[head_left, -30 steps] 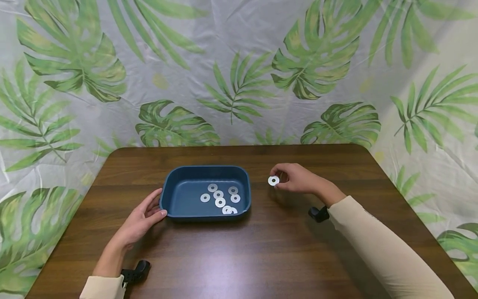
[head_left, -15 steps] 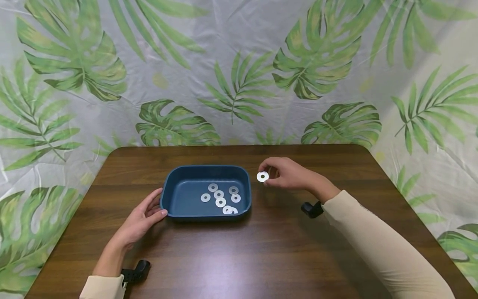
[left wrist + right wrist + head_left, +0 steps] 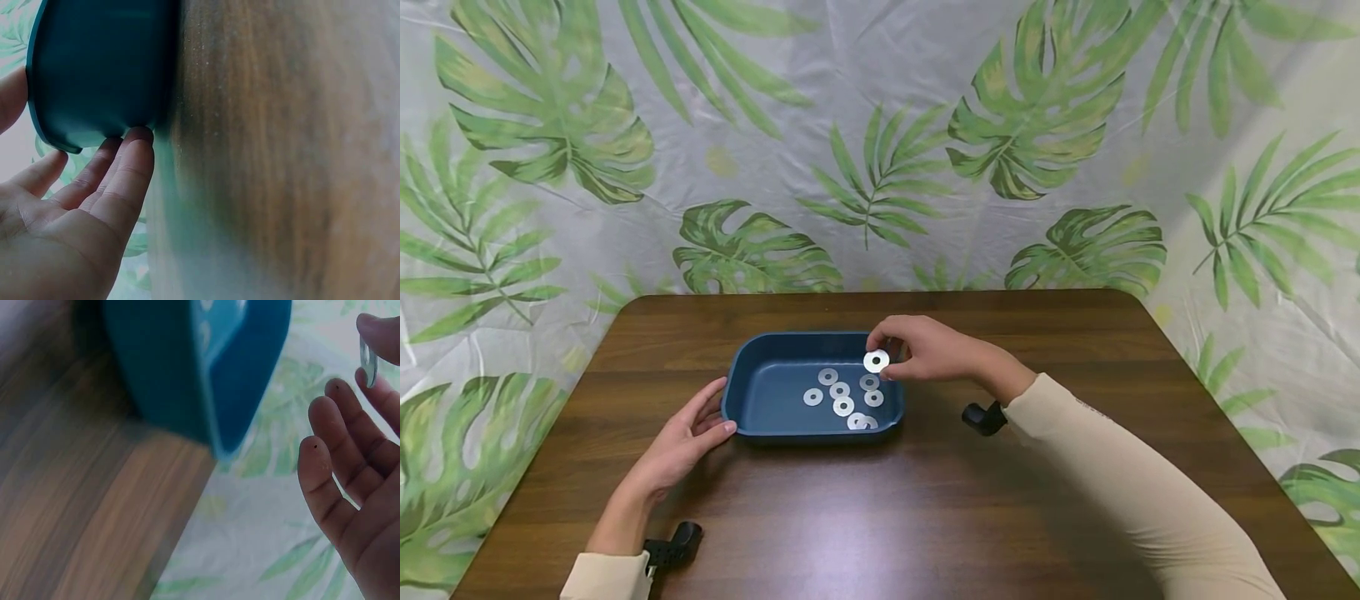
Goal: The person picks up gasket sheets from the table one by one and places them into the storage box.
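A metal washer (image 3: 868, 363) is pinched upright between the thumb and index finger of my right hand (image 3: 928, 348), above the right end of a blue rectangular bin (image 3: 752, 432). In the right wrist view the washer (image 3: 370, 370) shows edge-on, and the other fingers are spread apart from it. Inside the bin lie several more flat washers (image 3: 807, 398), mostly toward its right half, two of them overlapping at the front. My left hand (image 3: 672, 446) touches the bin's left end, thumb at the front corner. In the left wrist view its nearly straight fingers (image 3: 128, 181) rest against the bin's outer wall (image 3: 106, 69).
The bin stands on a dark brown wooden table (image 3: 820, 525). Behind the table hangs a pale cloth (image 3: 895, 75) with green leaves. Black wrist cameras sit at the left wrist (image 3: 677, 546) and right wrist (image 3: 985, 418).
My right hand has moved left with the washer, from over the table beside the bin to over the bin's right end. The left hand and bin have stayed in place.
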A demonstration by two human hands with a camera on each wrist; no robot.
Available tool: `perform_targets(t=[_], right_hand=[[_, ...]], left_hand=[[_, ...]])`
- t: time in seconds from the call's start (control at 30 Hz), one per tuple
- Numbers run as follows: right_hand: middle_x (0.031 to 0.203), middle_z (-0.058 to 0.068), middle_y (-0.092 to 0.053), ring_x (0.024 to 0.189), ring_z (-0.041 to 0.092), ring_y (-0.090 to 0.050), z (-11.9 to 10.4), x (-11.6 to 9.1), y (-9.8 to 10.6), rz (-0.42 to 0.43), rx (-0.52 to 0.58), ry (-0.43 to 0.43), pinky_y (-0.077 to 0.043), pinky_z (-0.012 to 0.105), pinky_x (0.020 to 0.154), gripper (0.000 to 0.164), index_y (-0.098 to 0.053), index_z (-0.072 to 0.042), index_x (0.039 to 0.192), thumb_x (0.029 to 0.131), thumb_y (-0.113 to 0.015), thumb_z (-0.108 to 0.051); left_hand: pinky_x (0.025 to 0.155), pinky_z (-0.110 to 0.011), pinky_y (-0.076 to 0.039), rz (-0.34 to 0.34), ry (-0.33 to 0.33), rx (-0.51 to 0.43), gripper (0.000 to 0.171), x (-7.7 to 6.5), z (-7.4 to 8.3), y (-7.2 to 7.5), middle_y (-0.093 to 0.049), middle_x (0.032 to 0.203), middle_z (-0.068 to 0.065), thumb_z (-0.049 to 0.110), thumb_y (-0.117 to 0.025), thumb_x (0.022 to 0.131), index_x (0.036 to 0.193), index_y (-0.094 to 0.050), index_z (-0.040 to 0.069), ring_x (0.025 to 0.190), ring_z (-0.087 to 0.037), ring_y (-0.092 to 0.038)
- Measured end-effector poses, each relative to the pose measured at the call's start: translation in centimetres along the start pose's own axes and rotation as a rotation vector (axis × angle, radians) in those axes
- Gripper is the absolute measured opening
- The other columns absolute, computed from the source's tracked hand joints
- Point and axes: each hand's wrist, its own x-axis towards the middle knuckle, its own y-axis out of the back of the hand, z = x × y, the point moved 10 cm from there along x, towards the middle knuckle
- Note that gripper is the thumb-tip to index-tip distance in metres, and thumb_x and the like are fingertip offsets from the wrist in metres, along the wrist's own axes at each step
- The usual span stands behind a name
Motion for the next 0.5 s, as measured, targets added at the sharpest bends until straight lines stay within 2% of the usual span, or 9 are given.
perform_targets(t=[0.17, 0.33, 0.5], right_hand=[[0.114, 0.005, -0.064, 0.096, 0.016, -0.059, -2.4, 1.8, -1.1, -0.011, -0.020, 0.069, -0.052, 0.036, 0.087, 0.033, -0.064, -0.010, 0.118, 0.088, -0.074, -0.017], [0.119, 0.006, -0.062, 0.103, 0.023, -0.061, -4.0, 3.3, -2.6, -0.049, 0.006, 0.096, -0.052, 0.041, 0.093, 0.034, -0.062, -0.009, 0.121, 0.090, -0.072, -0.018], [0.122, 0.004, -0.062, 0.104, 0.021, -0.061, -4.6, 3.9, -3.7, -0.070, 0.018, 0.087, -0.051, 0.035, 0.092, 0.034, -0.062, -0.011, 0.122, 0.091, -0.072, -0.020]], left_hand=[[0.087, -0.009, -0.045, 0.003, 0.008, 0.005, 0.073, -0.1, -0.1, 0.2, -0.029, 0.157, -0.032, 0.019, -0.057, 0.101, 0.159, -0.014, 0.007, 0.138, -0.048, -0.043], [0.087, -0.009, -0.046, 0.004, -0.002, -0.008, 0.073, -0.2, 0.0, 0.2, -0.029, 0.157, -0.033, 0.018, -0.057, 0.101, 0.159, -0.015, 0.007, 0.137, -0.049, -0.043], [0.087, -0.010, -0.046, 0.006, -0.011, -0.012, 0.072, -0.1, 0.1, 0.2, -0.031, 0.156, -0.033, 0.018, -0.058, 0.100, 0.159, -0.017, 0.007, 0.136, -0.048, -0.045]])
